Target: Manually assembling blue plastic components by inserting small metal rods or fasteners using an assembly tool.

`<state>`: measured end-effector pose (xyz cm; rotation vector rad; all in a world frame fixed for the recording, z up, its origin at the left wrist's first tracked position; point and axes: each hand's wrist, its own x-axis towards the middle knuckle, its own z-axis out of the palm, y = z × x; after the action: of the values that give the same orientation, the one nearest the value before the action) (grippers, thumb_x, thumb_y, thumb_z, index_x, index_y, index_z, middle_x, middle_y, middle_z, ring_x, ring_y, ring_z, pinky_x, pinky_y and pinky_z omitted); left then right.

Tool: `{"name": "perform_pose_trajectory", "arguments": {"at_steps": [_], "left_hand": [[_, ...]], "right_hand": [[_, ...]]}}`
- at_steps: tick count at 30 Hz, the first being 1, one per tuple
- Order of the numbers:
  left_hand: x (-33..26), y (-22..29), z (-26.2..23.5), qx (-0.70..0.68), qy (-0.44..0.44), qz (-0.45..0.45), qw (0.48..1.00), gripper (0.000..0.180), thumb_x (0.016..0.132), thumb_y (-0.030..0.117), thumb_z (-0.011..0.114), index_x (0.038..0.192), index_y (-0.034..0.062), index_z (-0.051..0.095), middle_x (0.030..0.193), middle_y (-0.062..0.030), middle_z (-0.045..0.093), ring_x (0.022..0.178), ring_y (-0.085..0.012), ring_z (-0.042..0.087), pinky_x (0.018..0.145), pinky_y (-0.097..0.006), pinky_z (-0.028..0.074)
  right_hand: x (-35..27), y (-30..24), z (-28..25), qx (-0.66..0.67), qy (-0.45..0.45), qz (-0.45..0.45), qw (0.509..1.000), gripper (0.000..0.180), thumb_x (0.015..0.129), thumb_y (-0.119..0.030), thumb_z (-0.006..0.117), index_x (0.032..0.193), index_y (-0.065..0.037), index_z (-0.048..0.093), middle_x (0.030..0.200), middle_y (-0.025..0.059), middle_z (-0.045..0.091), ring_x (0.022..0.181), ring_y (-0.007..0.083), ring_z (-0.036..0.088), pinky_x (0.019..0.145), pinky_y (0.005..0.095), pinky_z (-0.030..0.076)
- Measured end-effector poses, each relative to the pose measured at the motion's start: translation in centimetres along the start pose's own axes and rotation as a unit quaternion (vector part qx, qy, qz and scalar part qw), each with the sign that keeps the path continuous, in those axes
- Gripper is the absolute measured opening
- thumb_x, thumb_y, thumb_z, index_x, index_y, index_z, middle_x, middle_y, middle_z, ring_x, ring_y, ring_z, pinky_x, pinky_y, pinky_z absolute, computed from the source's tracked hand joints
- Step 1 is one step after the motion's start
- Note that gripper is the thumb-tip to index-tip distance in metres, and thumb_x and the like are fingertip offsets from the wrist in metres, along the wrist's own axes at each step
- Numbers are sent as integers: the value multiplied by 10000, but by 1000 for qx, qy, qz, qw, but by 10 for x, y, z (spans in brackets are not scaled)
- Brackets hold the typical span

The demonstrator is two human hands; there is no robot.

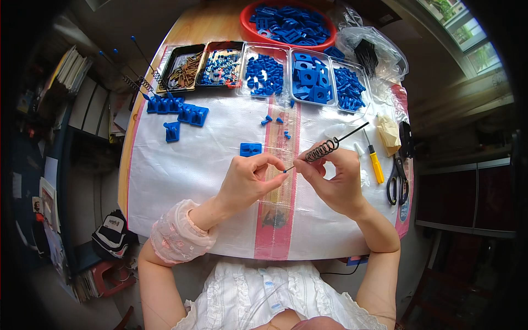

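Pinched in the right hand [333,179], a black coiled spring rod [324,148]; left hand [250,179] nips its small blue tip [285,171]

A round wooden table [198,25] stands under a white woven sheet [181,181] with pink stripes. Daylight falls from a window [467,33] at the upper right. Dark shelves [462,192] stand to the right. On the left, stacked papers and books [71,69] crowd a shelf, and a cap [113,234] lies on a red stool [107,275] on the grey floor [55,297].
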<state>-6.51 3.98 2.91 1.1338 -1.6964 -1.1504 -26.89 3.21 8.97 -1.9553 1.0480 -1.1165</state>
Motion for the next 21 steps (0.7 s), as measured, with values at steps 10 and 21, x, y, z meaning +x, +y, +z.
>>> {"name": "perform_pose_trajectory", "arguments": {"at_steps": [10,21], "left_hand": [[0,1,0,-2,-2,6,1000,162,812,128,806,913,40,715,529,89,252,496,-8,217,481,-252,151],[0,1,-1,3,-8,2,1000,157,816,134,803,912,44,716,525,77,266,491,-16,234,475,-254,173]], "right_hand": [[-1,1,-1,-8,-2,4,1000,71,840,-20,752,844,-39,684,680,15,636,545,61,544,486,229,411],[-1,2,0,-9,3,1,1000,77,835,-18,754,857,-42,684,680,16,636,546,64,547,487,232,412]]}}
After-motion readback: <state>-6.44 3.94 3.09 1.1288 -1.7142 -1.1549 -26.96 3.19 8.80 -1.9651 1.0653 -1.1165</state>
